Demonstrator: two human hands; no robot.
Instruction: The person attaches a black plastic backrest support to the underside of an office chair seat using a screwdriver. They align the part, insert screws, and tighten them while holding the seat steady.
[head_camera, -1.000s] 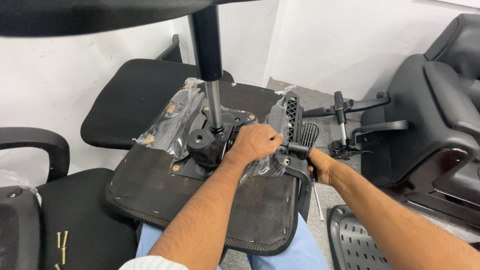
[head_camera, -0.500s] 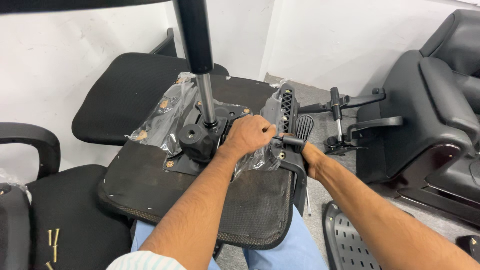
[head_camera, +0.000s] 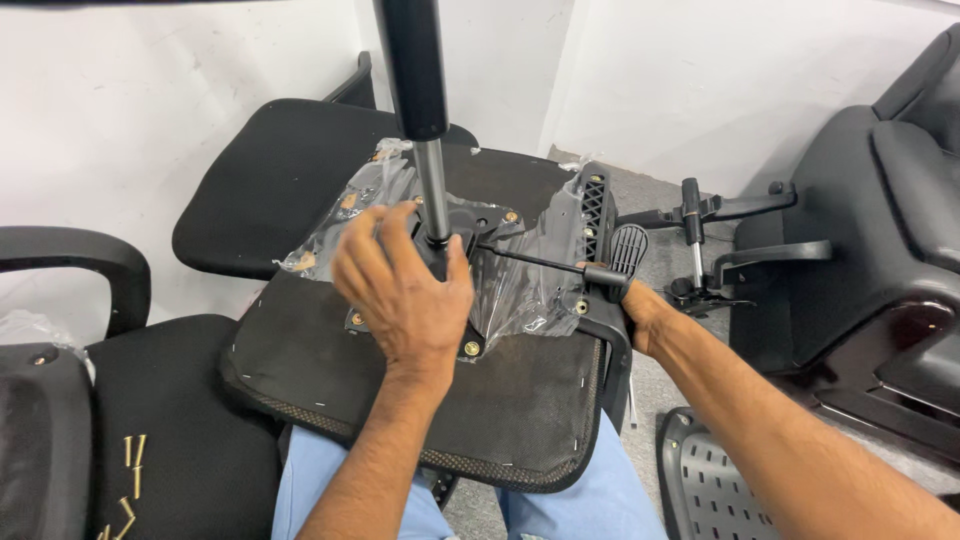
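Note:
An upturned black office-chair seat (head_camera: 520, 400) rests on my lap. A black tilt mechanism (head_camera: 455, 255) with a gas-lift column (head_camera: 415, 80) is mounted on its underside, partly wrapped in clear plastic (head_camera: 530, 280). My left hand (head_camera: 405, 285) lies over the mechanism plate at the foot of the column, fingers spread. My right hand (head_camera: 640, 315) is at the seat's right edge, closed around the grip of the thin black adjustment lever (head_camera: 540, 262) that runs to the mechanism. A black armrest (head_camera: 592, 205) is fixed at the right side.
A second black seat (head_camera: 270, 180) lies behind. A black chair with an armrest (head_camera: 70, 265) stands at the left, with several brass screws (head_camera: 130, 470) on its cushion. A chair base and lever parts (head_camera: 700, 240) lie on the floor at right, beside a large black chair (head_camera: 880, 230).
My left hand has slid from the right side of the mechanism onto its plate at the column's foot. The right hand has drawn back along the lever. The view has shifted slightly.

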